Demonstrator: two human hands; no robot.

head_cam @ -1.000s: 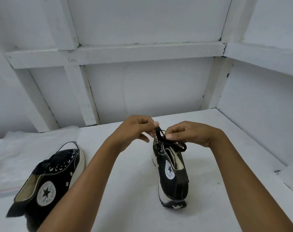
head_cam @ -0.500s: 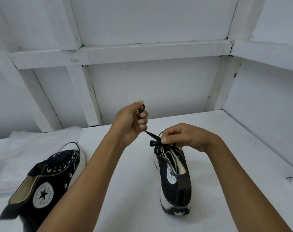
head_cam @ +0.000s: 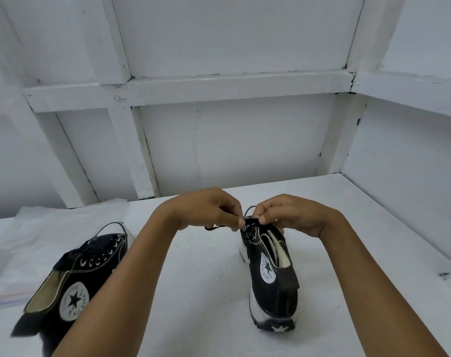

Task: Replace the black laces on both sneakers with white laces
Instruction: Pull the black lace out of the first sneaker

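Both hands are hovering over the near sneaker, which is standing heel-toward-us on the white surface. The left hand and right hand are meeting just above its eyelets, fingers curling tight and pinching the black lace between the thumbs. The second sneaker is lying well apart, off left.

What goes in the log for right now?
left hand: pinches black lace | right hand: pinches black lace | centre sneaker: upright | other sneaker: aside, untouched
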